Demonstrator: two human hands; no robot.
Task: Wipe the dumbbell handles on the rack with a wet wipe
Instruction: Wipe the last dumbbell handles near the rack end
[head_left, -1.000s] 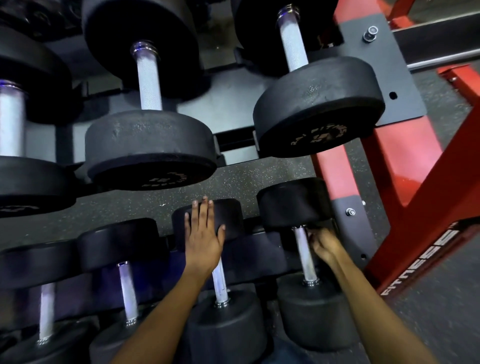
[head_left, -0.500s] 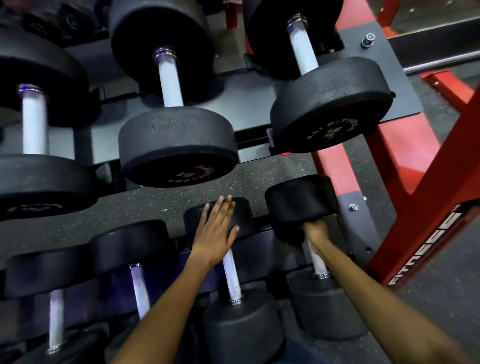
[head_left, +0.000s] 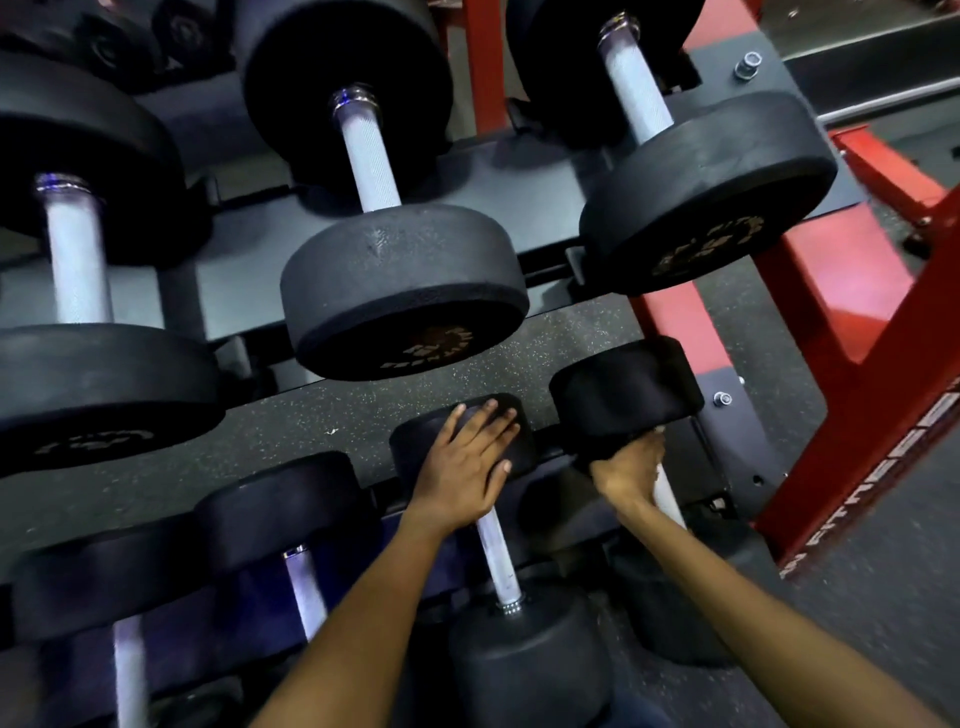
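Observation:
On the lower tier of the rack, my right hand (head_left: 626, 475) is wrapped round the upper end of the silver handle (head_left: 669, 501) of the rightmost small dumbbell, just under its far black head (head_left: 626, 387). No wipe shows; whatever lies in the palm is hidden. My left hand (head_left: 467, 462) rests flat, fingers straight, on the far head (head_left: 519, 447) of the neighbouring dumbbell, whose handle (head_left: 498, 556) runs down to its near head (head_left: 530, 654).
Larger dumbbells (head_left: 405, 291) sit on the upper tier, one overhanging just above my hands. More small dumbbells (head_left: 306, 587) line the lower tier to the left. A red frame upright (head_left: 878, 415) stands close on the right, with speckled floor (head_left: 883, 597) beyond.
My right hand slid up the rightmost handle toward the far head. My left hand stayed on the neighbouring dumbbell's head, turning slightly. The view shifted left.

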